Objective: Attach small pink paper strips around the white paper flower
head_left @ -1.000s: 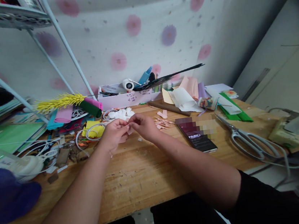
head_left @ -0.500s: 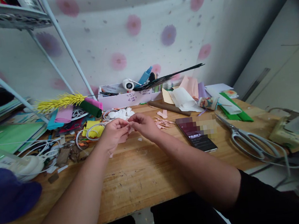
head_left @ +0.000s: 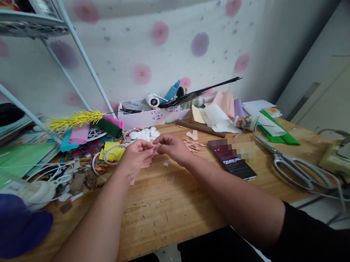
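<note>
One wooden table (head_left: pixel 171 208) holds one long white box (head_left: pixel 166 116) at the back. One pair of scissors (head_left: pixel 274 152) lies at the right; one yellow bristly spike (head_left: pixel 78 119) rests across the clutter at the left. One brown roll (head_left: pixel 200 128) lies behind one phone (head_left: pixel 230 162), right of the hands. Many white petals (head_left: pixel 145 133) sit close behind the fingers, many pink strips (head_left: pixel 194 146) just beside. Two hands, left (head_left: pixel 137 156) and right (head_left: pixel 172 148), pinch one small pale-pink piece (head_left: pixel 155 146) between their fingertips above the table, partly hidden.
</note>
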Motion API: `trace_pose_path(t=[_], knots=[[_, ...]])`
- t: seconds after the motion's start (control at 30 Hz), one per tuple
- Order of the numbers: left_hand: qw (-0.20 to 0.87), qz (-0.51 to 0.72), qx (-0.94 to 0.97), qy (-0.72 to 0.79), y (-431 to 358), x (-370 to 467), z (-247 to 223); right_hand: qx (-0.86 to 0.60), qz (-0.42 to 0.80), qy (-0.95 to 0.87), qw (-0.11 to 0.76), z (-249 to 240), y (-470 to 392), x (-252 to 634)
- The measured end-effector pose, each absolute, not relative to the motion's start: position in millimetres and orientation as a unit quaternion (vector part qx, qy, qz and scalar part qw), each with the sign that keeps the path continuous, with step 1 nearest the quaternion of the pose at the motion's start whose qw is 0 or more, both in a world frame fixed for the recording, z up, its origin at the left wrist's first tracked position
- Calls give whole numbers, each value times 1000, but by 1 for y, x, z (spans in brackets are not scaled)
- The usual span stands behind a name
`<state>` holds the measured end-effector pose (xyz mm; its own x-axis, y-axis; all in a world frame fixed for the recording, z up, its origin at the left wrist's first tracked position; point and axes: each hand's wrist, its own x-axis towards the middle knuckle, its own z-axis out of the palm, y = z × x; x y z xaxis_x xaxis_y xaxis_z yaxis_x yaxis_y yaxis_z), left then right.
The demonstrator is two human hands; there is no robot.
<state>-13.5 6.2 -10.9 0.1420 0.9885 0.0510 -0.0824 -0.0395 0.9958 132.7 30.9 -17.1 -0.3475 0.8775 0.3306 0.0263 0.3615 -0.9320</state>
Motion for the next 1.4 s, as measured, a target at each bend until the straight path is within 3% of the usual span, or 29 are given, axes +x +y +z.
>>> trace_pose_path(t=[0.53,0.8,1.1,1.27,1.4], knots=[[612,445,485,437,6,-21,-8,-310,228,-788,480,-24,35,133],[592,494,495,400,8,-21,-8,-281,195,-821,458,-20,31,136],[576,393,558,449,9,-29,-9,-269,98,-855,432,-21,34,139],[491,392,624,465,8,-25,-9,-305,62,-864,395,-17,31,139],[280,390,711,514,7,-21,-6,-340,103,-845,400,-9,29,140]])
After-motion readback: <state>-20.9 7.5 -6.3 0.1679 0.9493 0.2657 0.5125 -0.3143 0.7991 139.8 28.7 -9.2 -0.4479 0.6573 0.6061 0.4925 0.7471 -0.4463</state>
